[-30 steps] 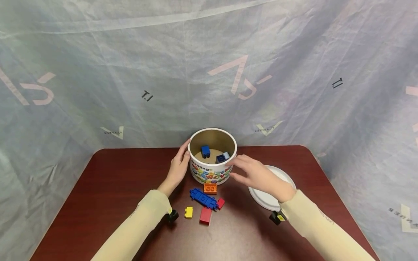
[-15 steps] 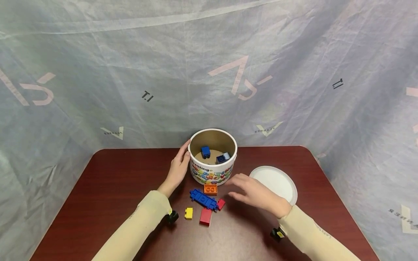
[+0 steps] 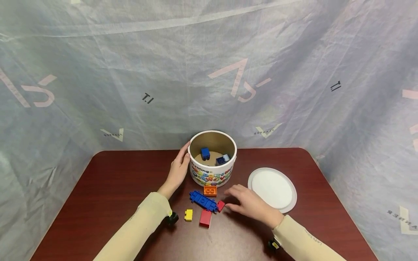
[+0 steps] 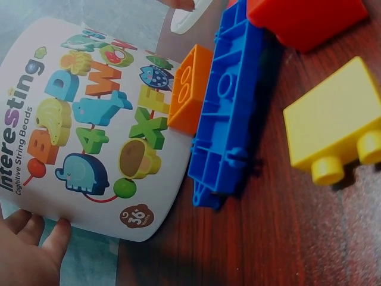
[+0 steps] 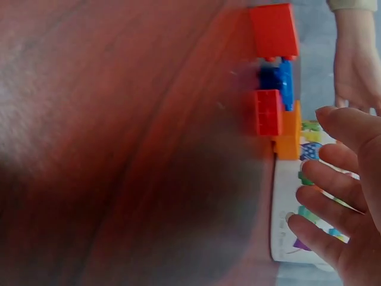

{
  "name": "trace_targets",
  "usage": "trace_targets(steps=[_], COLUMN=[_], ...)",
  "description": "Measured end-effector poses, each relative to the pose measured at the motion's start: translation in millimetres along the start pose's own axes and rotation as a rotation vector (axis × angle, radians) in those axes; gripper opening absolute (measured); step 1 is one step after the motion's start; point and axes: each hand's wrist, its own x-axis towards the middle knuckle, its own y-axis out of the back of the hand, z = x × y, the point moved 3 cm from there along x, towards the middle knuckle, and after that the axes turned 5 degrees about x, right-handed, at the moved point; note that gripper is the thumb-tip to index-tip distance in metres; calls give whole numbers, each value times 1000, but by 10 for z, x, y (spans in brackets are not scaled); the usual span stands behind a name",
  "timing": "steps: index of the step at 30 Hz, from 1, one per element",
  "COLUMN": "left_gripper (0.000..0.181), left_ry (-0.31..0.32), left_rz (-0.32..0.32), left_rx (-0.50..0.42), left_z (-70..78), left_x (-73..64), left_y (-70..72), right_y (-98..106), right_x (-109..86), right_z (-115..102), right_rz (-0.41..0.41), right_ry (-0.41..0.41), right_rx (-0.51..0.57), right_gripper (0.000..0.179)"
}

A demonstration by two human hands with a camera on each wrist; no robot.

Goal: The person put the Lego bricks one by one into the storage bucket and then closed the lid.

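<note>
My left hand [image 3: 177, 172] rests on the left side of a white round bucket [image 3: 212, 177] printed with colourful letters; its fingers lie along the wall. To the right of the small red brick [image 3: 220, 206], my right hand [image 3: 250, 203] hovers with nothing in it, its fingers spread in the right wrist view. In front of the bucket lie an orange brick [image 3: 210, 191] and a long blue toy base [image 3: 203, 201]. Nearer to me are a larger red brick [image 3: 205, 218] and a yellow brick [image 4: 333, 119]. Inside the bucket sit a blue brick [image 3: 205, 153] and a dark blue brick [image 3: 220, 161].
A round white lid [image 3: 272, 190] lies on the dark red table [image 3: 130, 181], right of the bucket. A pale block [image 3: 226, 157] also sits in the bucket. Behind the table hangs a grey printed cloth [image 3: 183, 90].
My right hand has come down from beside the bucket's rim towards the small red brick. My left hand stays on the bucket.
</note>
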Motion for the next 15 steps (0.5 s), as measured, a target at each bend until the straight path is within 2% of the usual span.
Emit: trace_targets(steps=[5,15], left_gripper=[50,50], left_ry=[1,1], left_rz=[1,1], left_rx=[3,3], left_z=[-2,-3], left_x=[-2,-2], left_y=[0,0], right_y=[-97,-209], right_x=[-20,-19], right_z=[10,-32], right_rz=[-12,-18], right_ry=[-2,66], right_rx=[-21,-91], right_gripper=[32,33])
